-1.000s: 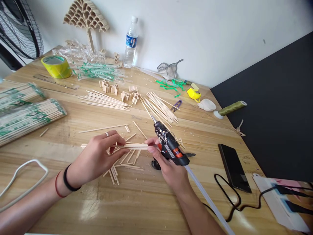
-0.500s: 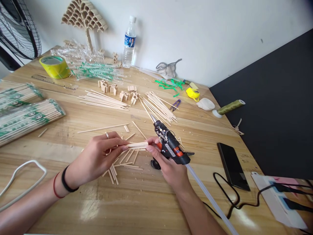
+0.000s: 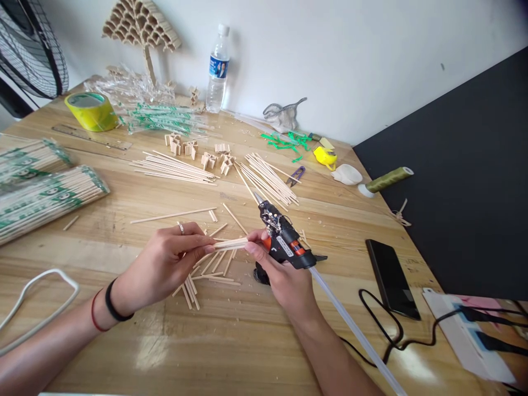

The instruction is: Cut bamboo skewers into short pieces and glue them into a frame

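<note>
Both hands pinched a few thin sticks
The left hand (image 3: 165, 261) and right hand (image 3: 284, 275) gripped opposite stick (image 3: 231, 244) ends, beside the glue gun (image 3: 284, 236).

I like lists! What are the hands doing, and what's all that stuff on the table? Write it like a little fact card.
left hand: pinching a few thin sticks
right hand: holding the glue gun, its fingertips at the sticks' other end
under the hands: loose short sticks on the table
back, by the wall: upright plastic bottle, mushroom-shaped stick model
left side: yellow tape roll, bagged sticks
right side: black phone, lying flat
</note>
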Action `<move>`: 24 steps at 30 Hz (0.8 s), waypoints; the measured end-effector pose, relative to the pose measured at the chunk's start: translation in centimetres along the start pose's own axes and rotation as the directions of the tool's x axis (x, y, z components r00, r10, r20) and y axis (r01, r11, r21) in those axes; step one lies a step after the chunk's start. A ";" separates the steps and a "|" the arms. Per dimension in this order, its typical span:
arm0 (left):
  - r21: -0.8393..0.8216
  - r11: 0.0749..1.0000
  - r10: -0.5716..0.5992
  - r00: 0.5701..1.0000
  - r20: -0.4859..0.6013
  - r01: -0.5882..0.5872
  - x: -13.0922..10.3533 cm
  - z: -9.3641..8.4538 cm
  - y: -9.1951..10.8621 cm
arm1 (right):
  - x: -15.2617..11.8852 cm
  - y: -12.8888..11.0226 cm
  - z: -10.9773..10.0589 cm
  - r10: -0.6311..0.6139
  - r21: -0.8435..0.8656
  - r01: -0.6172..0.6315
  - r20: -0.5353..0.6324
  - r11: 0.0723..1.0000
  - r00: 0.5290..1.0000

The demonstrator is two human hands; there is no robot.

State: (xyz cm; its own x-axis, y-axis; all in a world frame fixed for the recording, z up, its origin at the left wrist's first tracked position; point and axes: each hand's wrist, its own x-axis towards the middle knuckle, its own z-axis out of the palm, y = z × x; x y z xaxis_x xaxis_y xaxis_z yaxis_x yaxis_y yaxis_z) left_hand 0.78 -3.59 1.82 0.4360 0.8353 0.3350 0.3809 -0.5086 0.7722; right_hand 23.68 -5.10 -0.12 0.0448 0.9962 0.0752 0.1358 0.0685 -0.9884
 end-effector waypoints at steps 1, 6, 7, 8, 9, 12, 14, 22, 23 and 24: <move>-0.006 1.000 0.001 1.000 0.001 -0.001 -0.1 0.1 -0.1 | 0.0 0.0 0.0 0.002 0.015 -0.002 0.006 1.000 1.000; -0.034 0.999 0.004 1.000 0.003 -0.004 -0.2 0.3 -0.5 | 0.0 0.1 0.2 0.005 0.085 -0.007 0.029 0.996 1.000; -0.037 0.999 0.004 1.000 0.005 -0.003 -0.1 0.3 -0.5 | 0.0 0.1 0.2 0.004 0.090 -0.007 0.032 0.996 0.999; -0.037 0.999 0.001 1.000 0.010 -0.001 -0.1 0.2 -0.5 | 0.0 0.1 0.2 0.004 0.092 -0.007 0.035 0.996 0.999; -0.035 0.999 -0.003 1.000 0.015 0.003 -0.1 0.2 -0.5 | 0.0 0.2 0.2 0.007 0.091 -0.010 0.041 0.996 0.999; -0.031 0.999 -0.006 1.000 0.025 0.007 -0.1 0.1 -0.5 | 0.0 0.3 0.0 0.017 0.093 -0.023 0.066 0.995 0.998; -0.036 0.999 0.001 1.000 0.026 0.000 -0.1 0.2 -0.6 | -0.1 0.4 -0.1 0.008 0.099 -0.016 0.081 0.995 0.997; -0.066 0.998 -0.012 0.997 0.070 0.017 0.0 -0.1 -0.5 | 0.0 -0.1 -0.4 -0.018 0.077 0.009 0.117 0.997 0.993; -0.066 0.997 -0.024 0.996 0.084 0.030 0.1 -0.2 -0.4 | 0.0 -0.1 -0.4 -0.012 0.071 0.004 0.113 0.997 0.993; -0.065 0.997 -0.040 0.994 0.101 0.047 0.1 -0.3 -0.2 | 0.0 -0.1 -0.4 -0.007 0.064 0.000 0.106 0.998 0.994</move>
State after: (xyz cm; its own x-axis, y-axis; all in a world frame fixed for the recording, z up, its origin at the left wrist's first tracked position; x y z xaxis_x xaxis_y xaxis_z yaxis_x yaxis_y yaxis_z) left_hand 0.50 -3.34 1.84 0.5004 0.8297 0.2475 0.3474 -0.4543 0.8203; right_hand 24.04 -5.12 0.01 -0.0614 0.9958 0.0678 0.0727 0.0722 -0.9947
